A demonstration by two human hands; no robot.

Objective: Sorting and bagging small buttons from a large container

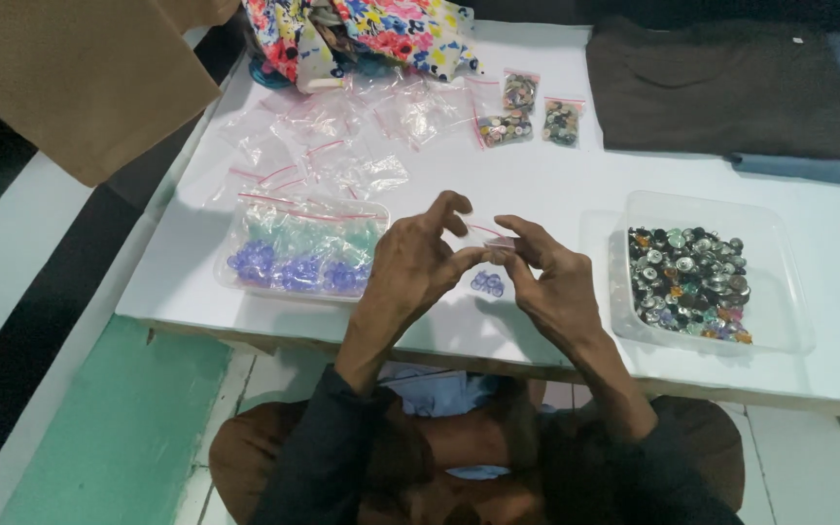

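My left hand (412, 261) and my right hand (554, 279) meet above the white table's (498, 185) front edge. Between their fingertips they pinch a small clear zip bag (494, 239) with a red strip at its top. Just under the bag a few purple buttons (487, 283) lie on the table. Left of my left hand stands a clear tray (245, 275) with small bags of purple and pale green buttons. Right of my right hand a clear tray (789, 321) holds many mixed dark and shiny buttons (689, 282).
Several empty clear zip bags (332, 146) lie scattered at the back left. Three small filled bags (533, 115) sit at the back centre. Floral cloth (362, 34) lies at the far edge, dark folded cloth (721, 87) at the back right, tan fabric (70, 78) off to the left.
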